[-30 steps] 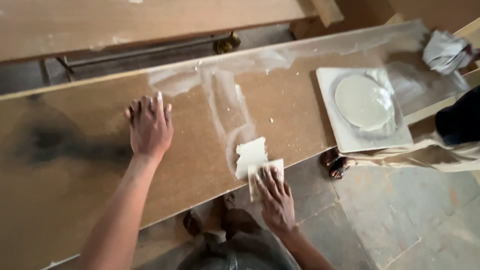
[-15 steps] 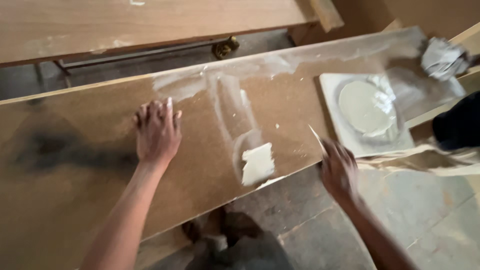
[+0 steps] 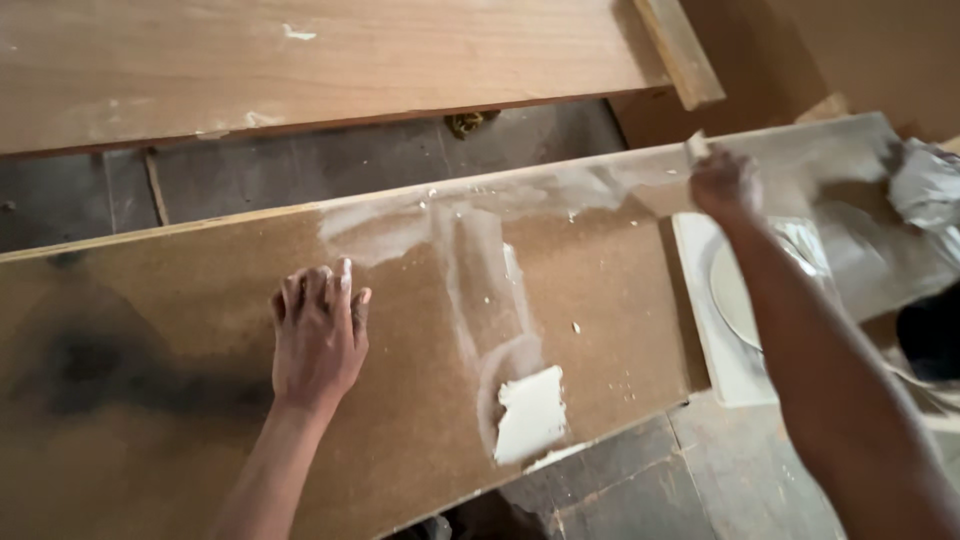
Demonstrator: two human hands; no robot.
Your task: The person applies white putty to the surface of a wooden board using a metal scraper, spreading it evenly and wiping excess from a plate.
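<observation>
Right hand (image 3: pixel 725 183) has moved from the board's (image 3: pixel 180 400) near edge to its far edge, fingers closed on a scraper (image 3: pixel 696 147); left hand (image 3: pixel 318 335) lies flat, fingers narrowly spread.

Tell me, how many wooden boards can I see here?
2. The brown board smeared with white paste lies under the left hand; a paler board lies beyond it, across the gap. More may lie outside the picture.

A long brown board (image 3: pixel 200 400) lies flat across the frame, smeared white at centre. A thick white putty blob (image 3: pixel 530 412) sits near its lower edge. A small scraper blade (image 3: pixel 696 147), upper right, is pinched upright
</observation>
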